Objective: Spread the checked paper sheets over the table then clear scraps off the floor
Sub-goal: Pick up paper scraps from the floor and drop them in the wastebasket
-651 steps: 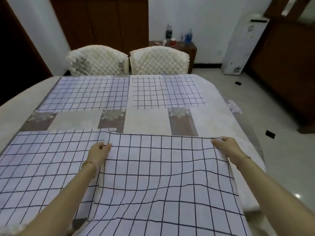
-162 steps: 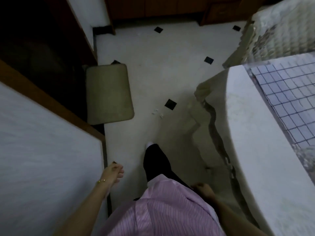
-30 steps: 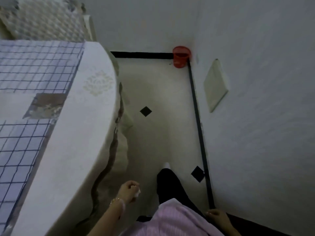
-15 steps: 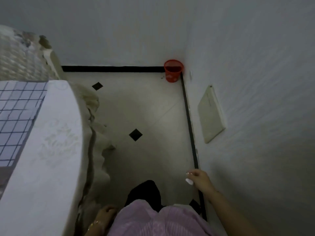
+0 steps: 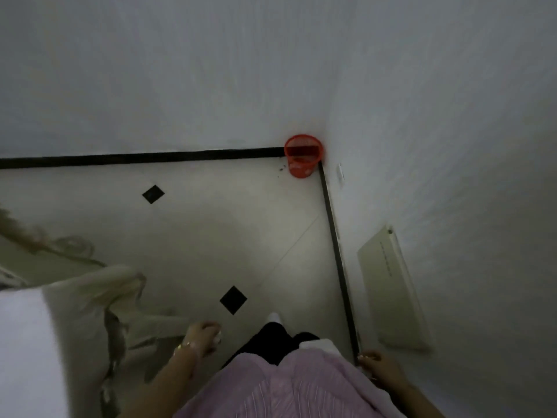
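Walls (image 5: 437, 116), pale and meeting in a corner, fill the field ahead of both hands and to the right of the right hand. Floor (image 5: 211, 236), light, with two black diamond tiles (image 5: 233, 299), lies ahead of the hands; a black skirting strip (image 5: 144, 156) edges it. Table (image 5: 24, 342), under a white cloth with a draped hem, stands just left of the left hand. Pink shirt (image 5: 286, 387) sits between the two forearms, a dark trouser leg (image 5: 271, 339) stepping out ahead of it. Beige wall panel (image 5: 391, 291) lies ahead of the right hand and slightly to its right. Red bin (image 5: 303, 155) stands in the corner, well ahead of both hands.

Left hand (image 5: 203, 337), with a bracelet at its wrist, hangs with its fingers curled in; I see a white scrap (image 5: 217, 339) pinched at the fingertips, though blur hides its shape. Right hand (image 5: 376, 366) hangs near the skirting with its fingers loosely bent, and I see nothing in it.
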`<state>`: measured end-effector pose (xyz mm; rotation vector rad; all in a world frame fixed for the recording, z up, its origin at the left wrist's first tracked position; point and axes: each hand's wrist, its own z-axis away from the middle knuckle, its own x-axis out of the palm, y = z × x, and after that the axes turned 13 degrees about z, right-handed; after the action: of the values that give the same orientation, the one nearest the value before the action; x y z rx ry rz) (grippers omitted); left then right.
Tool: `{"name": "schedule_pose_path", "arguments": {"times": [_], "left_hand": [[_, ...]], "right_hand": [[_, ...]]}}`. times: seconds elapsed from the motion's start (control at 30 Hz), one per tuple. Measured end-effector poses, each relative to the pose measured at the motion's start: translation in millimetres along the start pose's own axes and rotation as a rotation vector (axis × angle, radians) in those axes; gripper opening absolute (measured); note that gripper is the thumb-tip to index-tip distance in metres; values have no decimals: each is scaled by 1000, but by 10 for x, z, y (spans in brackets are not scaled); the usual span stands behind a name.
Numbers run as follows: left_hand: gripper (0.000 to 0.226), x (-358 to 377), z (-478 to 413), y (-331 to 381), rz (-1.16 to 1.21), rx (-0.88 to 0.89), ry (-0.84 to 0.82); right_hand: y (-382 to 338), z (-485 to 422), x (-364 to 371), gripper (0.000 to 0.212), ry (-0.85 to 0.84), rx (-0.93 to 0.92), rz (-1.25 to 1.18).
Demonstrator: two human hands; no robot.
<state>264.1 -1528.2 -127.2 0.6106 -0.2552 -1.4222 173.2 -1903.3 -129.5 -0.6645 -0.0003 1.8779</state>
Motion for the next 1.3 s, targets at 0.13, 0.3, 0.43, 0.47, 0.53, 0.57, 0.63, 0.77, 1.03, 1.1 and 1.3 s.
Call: {"name": "schedule_pose_path", "arguments": {"times": [0.13, 0.3, 0.43, 0.47, 0.53, 0.57, 0.63, 0.77, 1.03, 1.1, 1.3], "left_hand": [[16, 417, -330, 1097, 50, 5, -63], [22, 788, -738, 1893, 55, 10, -96], [25, 743, -1205, 2096, 34, -87, 6], [23, 699, -1292, 2146, 18, -124, 44], [19, 601, -1430, 2272, 30, -180, 114], [18, 564, -1533, 2385, 42, -188, 146], [14, 536, -1747, 2665, 60, -208, 188], [17, 655, -2065, 3375, 98, -229, 156], [17, 1523, -3020, 5237, -18, -106, -19], [18, 1902, -3322, 5723, -80, -84, -107], [21, 3053, -4370, 6680, -202, -51, -272]], "right_hand": [[-651, -421, -241, 10, 3, 6, 5], [-1654, -1003, -517, 16, -16, 0, -8], [-2568, -1535, -791, 11, -18, -76, -1], [-2839, -1654, -890, 12, -13, -95, -1], [-3383, -1819, -1072, 7, -11, -143, -12], [-3674, -1920, -1173, 7, -10, -169, -19], [-4227, -2108, -1362, 9, -1, -213, -38], [-5100, -2351, -1629, 10, 4, -235, -90], [-6035, -2960, -1870, 8, 23, -122, -341], [-6205, -3188, -1902, 9, 56, -77, -412], [-6746, -3889, -1917, 24, 106, 35, -603]]}}
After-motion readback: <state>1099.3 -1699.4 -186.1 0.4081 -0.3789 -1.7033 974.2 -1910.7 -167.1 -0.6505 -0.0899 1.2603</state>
